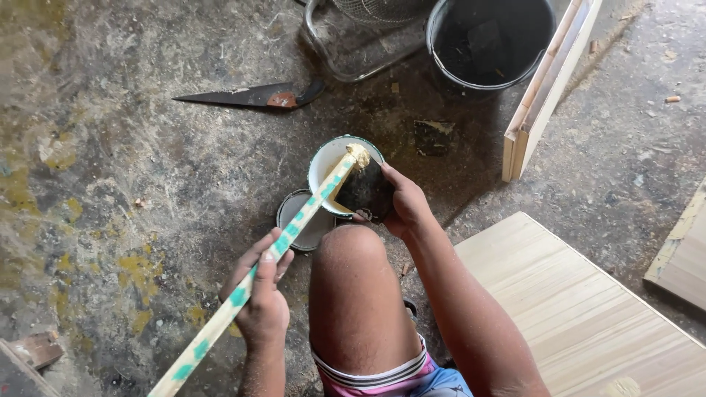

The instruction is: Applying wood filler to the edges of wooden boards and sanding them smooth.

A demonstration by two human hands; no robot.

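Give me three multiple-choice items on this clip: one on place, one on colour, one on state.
1. Where does the saw lie?
A. on the floor beyond the can
B. on the wooden panel
C. in the bucket

2. What colour are the patches on the stick?
A. red
B. green
C. black

3. How is the can held?
A. upright, untouched
B. tilted, right hand gripping it
C. upside down

Key: 1 A, it rests on the dusty floor; 2 B, green marks along it; 3 B, its mouth faces the left hand.
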